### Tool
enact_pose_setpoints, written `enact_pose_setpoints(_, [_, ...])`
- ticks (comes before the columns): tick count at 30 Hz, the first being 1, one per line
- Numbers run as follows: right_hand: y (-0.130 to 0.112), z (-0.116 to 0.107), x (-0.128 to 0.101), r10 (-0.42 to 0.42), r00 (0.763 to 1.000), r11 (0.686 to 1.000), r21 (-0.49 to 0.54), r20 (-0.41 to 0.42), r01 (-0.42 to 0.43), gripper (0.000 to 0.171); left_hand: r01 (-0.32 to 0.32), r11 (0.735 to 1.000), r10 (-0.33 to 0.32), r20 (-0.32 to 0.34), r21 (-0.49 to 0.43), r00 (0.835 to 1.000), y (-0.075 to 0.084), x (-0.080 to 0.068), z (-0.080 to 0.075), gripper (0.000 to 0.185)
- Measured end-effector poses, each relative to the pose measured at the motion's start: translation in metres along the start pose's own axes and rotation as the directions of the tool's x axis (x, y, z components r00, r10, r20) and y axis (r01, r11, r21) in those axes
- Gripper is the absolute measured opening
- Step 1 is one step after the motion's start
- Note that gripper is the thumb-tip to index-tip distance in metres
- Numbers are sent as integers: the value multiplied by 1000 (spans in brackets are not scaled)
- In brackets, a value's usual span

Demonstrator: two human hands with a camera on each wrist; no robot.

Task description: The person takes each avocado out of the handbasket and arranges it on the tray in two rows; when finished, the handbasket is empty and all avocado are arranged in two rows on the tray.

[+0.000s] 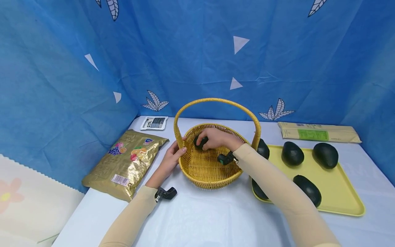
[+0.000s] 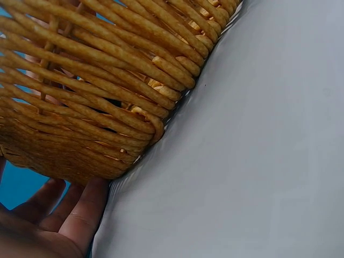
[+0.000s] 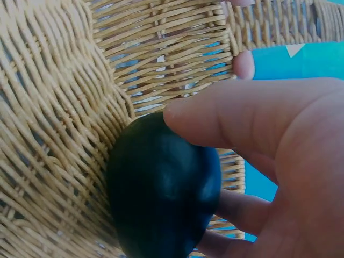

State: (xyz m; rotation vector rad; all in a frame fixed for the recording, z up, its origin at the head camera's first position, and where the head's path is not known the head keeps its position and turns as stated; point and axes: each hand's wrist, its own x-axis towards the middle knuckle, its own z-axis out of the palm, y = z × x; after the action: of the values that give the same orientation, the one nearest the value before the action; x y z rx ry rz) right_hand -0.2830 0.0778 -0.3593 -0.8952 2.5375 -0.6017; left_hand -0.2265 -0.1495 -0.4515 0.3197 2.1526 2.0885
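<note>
The avocado (image 1: 200,141) sits inside the basket (image 1: 213,175), low against the woven wall at about 10 o'clock from the basket's middle. The right hand (image 1: 217,138) covers it from the 3 o'clock side, thumb and fingers curled round the dark fruit; in the right wrist view the avocado (image 3: 161,188) presses against the weave, with the thumb (image 3: 236,115) over its top and other fingers under it. The left hand (image 1: 171,159) holds the basket's outer rim at 9 o'clock, its thumb hooked over the edge and its fingers against the outside wall; the left wrist view shows those fingers (image 2: 80,212) lying along the basket's base (image 2: 80,107) where it meets the table.

The basket's handle (image 1: 216,101) arches upright above both hands. Just beside the basket at 3 o'clock lies a yellow tray (image 1: 339,192) with more avocados (image 1: 292,153) on it. At 9 o'clock lies a gold bag (image 1: 126,163); at 11 o'clock, a small white scale (image 1: 154,122); at 2 o'clock, beyond the tray, a long tan packet (image 1: 318,132). All rest on a white table (image 1: 200,219), backed by a blue cloth (image 1: 185,51) with white leaves and triangles.
</note>
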Motion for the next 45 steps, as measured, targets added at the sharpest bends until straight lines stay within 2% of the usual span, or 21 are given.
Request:
enact_pose_setpoints(7, [2, 6, 4, -18, 1000, 1000, -18, 7, 18, 35, -10, 1000, 10, -1, 7, 1000, -2, 0, 0, 54])
enact_pose_setpoints(12, [0, 6, 5, -36, 999, 996, -87, 10, 37, 45, -9, 1000, 9, -2, 4, 1000, -2, 0, 0, 54])
enact_pose_setpoints(16, [-3, 6, 4, 23, 1000, 992, -127, 13, -22, 54, -8, 1000, 8, -8, 9, 1000, -2, 0, 0, 53])
enact_pose_setpoints(21, [-3, 7, 3, 97, 995, 990, -103, -7, -97, 57, -9, 1000, 9, -10, 6, 1000, -2, 0, 0, 54])
enact_pose_setpoints(30, [1, 9, 3, 93, 995, 993, -62, -47, -96, 54, -8, 1000, 8, -15, -11, 1000, -3, 1, 0, 53])
enact_pose_setpoints(38, [1, 3, -9, 91, 996, 993, -77, -19, -92, 51, -22, 1000, 22, -15, -13, 1000, 0, 1, 3, 54])
enact_pose_setpoints(45, [-10, -4, -33, 55, 998, 998, -42, 10, -54, 52, -9, 1000, 9, -17, -7, 1000, -1, 0, 1, 55])
